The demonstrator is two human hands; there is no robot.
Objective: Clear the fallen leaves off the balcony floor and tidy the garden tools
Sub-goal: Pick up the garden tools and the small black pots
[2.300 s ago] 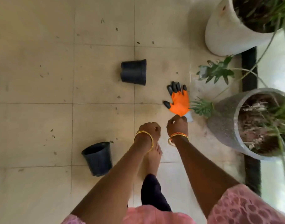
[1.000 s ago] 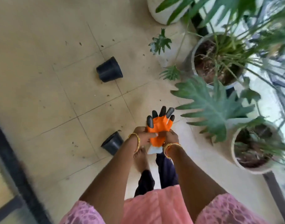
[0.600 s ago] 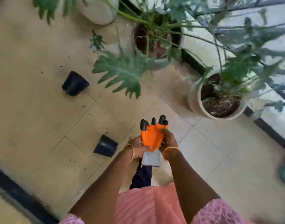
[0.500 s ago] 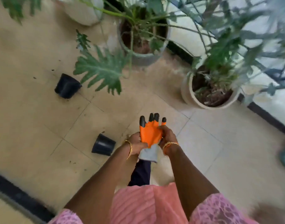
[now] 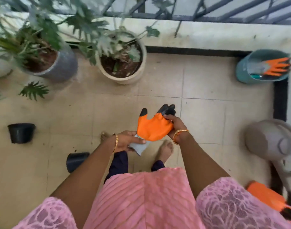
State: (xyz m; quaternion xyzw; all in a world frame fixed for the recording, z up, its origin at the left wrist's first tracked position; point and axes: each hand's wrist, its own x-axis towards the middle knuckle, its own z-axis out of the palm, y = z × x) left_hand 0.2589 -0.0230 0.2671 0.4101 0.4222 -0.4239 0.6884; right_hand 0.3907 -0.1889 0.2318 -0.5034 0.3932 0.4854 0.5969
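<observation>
Above the tiled floor (image 5: 207,116) I see my left hand (image 5: 127,141) pinching the glove (image 5: 153,128) cuff, right hand (image 5: 176,125) gripping its fingers, claws pointing toward the railing.

Glove (image 5: 153,128) picked off floor, now in both hands.

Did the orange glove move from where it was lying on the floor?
Yes. The orange glove has gone up off the floor tiles; the left hand pinches its grey cuff and the right hand grips its fingers.
</observation>
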